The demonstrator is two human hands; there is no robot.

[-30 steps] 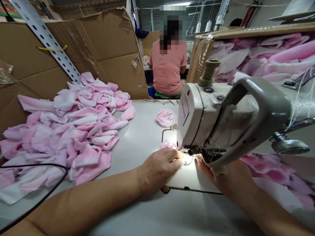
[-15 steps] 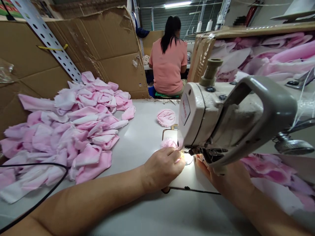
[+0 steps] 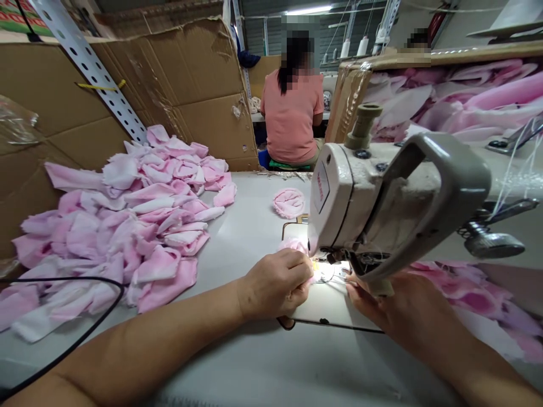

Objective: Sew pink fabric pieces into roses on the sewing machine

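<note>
My left hand [image 3: 275,284] is closed in a pinch on a small pink fabric piece [image 3: 293,245], beside the lit needle area of a sewing machine [image 3: 335,192]. Most of that piece is hidden behind the fingers. On the other side of the needle, my right hand [image 3: 403,305] has its fingertips pressed together low over the machine bed [image 3: 326,308]. Something thin and pale shows at those fingertips, too small to name. The machine head and its grey guard hide part of this hand. Behind the needle lies a round, gathered pink fabric piece [image 3: 289,203].
A big heap of pink and white fabric pieces [image 3: 127,220] covers the table's left side, with a black cable [image 3: 97,278] in front. More pink cloth [image 3: 470,294] lies at right. Cardboard [image 3: 190,85] walls the back. A person [image 3: 292,116] sits beyond, back turned.
My left hand has drawn slightly left from the needle with the fabric piece. My right hand has shifted right, widening the gap between the hands. The view has turned a little.
</note>
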